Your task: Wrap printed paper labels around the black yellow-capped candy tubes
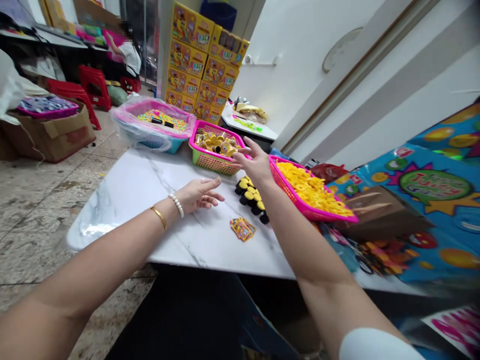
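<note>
My left hand hovers over the marble-patterned table, its fingers apart and nothing in it. Farther forward, my right hand reaches beside the pink-and-green basket, fingers spread, and holds nothing that I can see. Inside that basket lie small yellow-and-clear pieces. Below my right wrist stand rows of small black pieces with yellow tops, partly hidden by the forearm. A little pile of colourful printed cards rests near the table's front edge. To the right, a pink basket is heaped with yellow plastic parts.
A plastic-lined basket of colourful bits, with black pieces on top, stands at the back left. Yellow printed boxes are stacked behind. Blue printed packaging and a brown carton crowd the right. Another person sits far left near red stools.
</note>
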Demonstrator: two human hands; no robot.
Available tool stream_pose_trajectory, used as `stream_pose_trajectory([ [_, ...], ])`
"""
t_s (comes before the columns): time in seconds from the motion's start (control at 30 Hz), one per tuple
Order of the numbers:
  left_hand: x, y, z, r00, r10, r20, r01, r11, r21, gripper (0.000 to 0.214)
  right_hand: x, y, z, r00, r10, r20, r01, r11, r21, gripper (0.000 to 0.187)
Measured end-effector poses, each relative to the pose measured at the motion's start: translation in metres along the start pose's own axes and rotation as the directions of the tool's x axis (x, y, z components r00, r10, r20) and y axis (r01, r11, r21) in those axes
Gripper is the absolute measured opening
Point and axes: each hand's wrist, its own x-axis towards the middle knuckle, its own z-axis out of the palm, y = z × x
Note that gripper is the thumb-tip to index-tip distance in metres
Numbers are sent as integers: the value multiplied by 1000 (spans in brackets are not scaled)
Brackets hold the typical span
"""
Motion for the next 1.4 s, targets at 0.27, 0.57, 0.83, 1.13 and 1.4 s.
stream_pose_trajectory([
  [0.27,3,-8,3,997,8,-74,12,964,267,29,-51,34,-63,953,-3,304,278,412,-868,28],
  [0.57,6,-13,8,994,77,-80,-19,826,563,16,-78,26,-53,886,-49,460,418,513,-750,27],
  [0.83,7,-16,9,995,79,-58,-28,797,603,19,-120,15,-53,964,166,206,21,727,-686,17],
  [1.13,0,-11,19,998,36,-59,8,781,625,16,-140,39,-56,889,421,178,-311,843,-439,19],
  [1.4,3,-13,15,999,43,-26,-19,803,595,17,-146,27,-63,971,130,199,27,773,-634,16],
])
